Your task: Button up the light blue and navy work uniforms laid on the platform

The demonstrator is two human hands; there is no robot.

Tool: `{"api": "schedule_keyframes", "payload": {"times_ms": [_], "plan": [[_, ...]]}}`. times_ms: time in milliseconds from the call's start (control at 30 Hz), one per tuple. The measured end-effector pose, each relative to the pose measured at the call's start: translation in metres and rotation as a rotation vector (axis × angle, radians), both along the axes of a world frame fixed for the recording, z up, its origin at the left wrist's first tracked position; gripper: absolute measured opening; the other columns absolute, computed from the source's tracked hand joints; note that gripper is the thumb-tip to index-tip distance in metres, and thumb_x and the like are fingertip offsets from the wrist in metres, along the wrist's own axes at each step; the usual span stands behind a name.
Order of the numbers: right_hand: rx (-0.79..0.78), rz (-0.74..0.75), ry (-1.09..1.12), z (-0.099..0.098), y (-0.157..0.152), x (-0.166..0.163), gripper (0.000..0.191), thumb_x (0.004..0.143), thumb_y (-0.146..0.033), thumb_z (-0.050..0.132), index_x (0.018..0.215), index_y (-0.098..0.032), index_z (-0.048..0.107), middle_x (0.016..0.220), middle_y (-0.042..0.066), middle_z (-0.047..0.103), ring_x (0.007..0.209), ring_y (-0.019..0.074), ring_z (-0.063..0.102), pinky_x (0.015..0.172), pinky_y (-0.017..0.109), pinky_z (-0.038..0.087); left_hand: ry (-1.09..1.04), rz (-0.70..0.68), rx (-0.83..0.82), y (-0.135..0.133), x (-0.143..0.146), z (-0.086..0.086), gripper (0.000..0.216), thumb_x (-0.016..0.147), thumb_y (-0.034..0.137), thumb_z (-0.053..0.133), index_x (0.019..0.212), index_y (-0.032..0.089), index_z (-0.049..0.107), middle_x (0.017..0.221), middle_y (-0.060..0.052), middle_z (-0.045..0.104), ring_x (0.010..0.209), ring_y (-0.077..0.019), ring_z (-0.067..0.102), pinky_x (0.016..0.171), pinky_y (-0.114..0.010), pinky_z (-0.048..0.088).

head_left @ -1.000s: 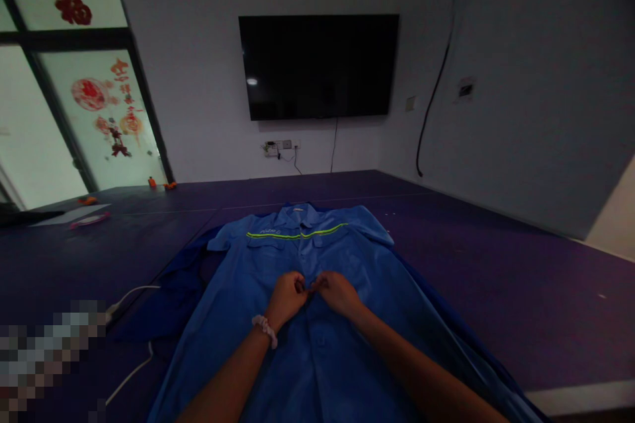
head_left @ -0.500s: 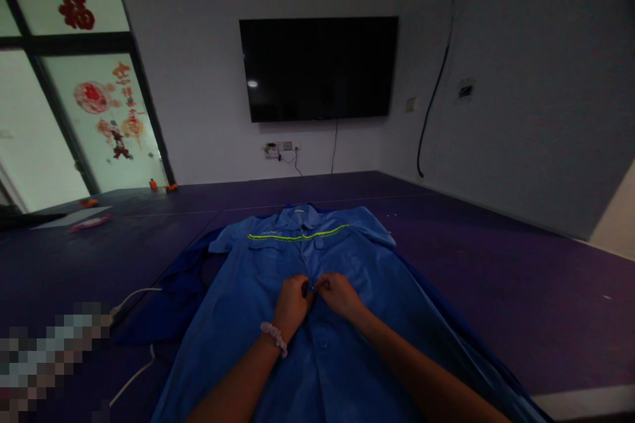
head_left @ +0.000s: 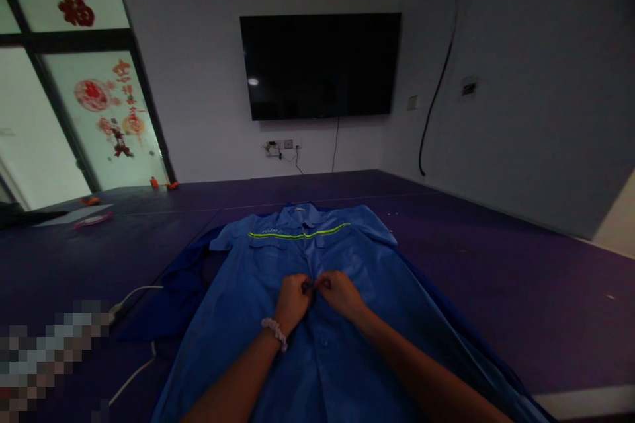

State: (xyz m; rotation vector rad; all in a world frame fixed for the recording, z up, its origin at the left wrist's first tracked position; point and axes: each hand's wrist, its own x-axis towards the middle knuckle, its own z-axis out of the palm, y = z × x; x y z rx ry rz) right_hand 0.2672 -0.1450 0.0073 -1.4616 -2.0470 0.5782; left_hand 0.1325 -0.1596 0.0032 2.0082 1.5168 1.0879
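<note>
A blue short-sleeved work shirt (head_left: 253,284) lies spread front up, its collar away from me and a yellow-green stripe across the chest. Darker blue fabric (head_left: 171,301) shows beneath it and out to the left. My left hand (head_left: 295,297), with a pale scrunchie (head_left: 275,332) on the wrist, pinches the shirt's front edge at mid placket. Right beside it my right hand (head_left: 338,292) is closed on the same spot, fingertips nearly touching the left ones. What lies between the fingertips is mostly hidden. Lower on the placket a button (head_left: 324,343) shows.
The shirt lies on a wide purple surface (head_left: 476,277). White cable (head_left: 131,380) runs at the left, near a blurred-out patch. Small orange items (head_left: 171,185) and a pink-edged object (head_left: 93,220) lie farther back. A television (head_left: 320,66) hangs on the wall.
Both hands stay at the same place on the placket, with only small finger movements. The left fingers have curled slightly closer to the right ones. The view has shifted a little.
</note>
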Motion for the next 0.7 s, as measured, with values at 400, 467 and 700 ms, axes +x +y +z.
{"api": "schedule_keyframes", "payload": {"times_ms": [400,467,700], "plan": [[0.042,-0.13,-0.083,0.012,-0.004,0.006,0.025,0.081,-0.029,0.043,0.082,-0.019,0.066,0.079,0.003,0.068,0.072,0.0146,0.061,0.06,0.021,0.038,-0.051,-0.056,0.02,0.0,-0.002,-0.004,0.015,0.069,0.016,0.046,0.065,0.012,0.06,0.055,0.0,0.056,0.051,-0.0106,0.048,0.049,-0.02,0.03],[0.045,-0.129,-0.098,0.013,-0.006,0.005,0.025,0.082,-0.029,0.043,0.082,-0.019,0.066,0.079,0.003,0.068,0.071,0.0141,0.061,0.058,0.021,0.037,-0.037,-0.066,0.029,0.0,-0.002,-0.004,0.016,0.068,0.015,0.045,0.064,0.012,0.06,0.053,0.0,0.055,0.049,-0.0103,0.047,0.048,-0.02,0.029],[0.028,-0.119,-0.103,0.012,-0.008,0.003,0.024,0.082,-0.027,0.042,0.089,-0.021,0.064,0.083,0.004,0.067,0.076,0.0143,0.061,0.06,0.02,0.037,0.016,-0.083,0.058,-0.002,-0.002,-0.003,0.016,0.068,0.012,0.043,0.065,0.013,0.059,0.055,0.0,0.055,0.051,-0.0104,0.048,0.049,-0.02,0.028]]}}
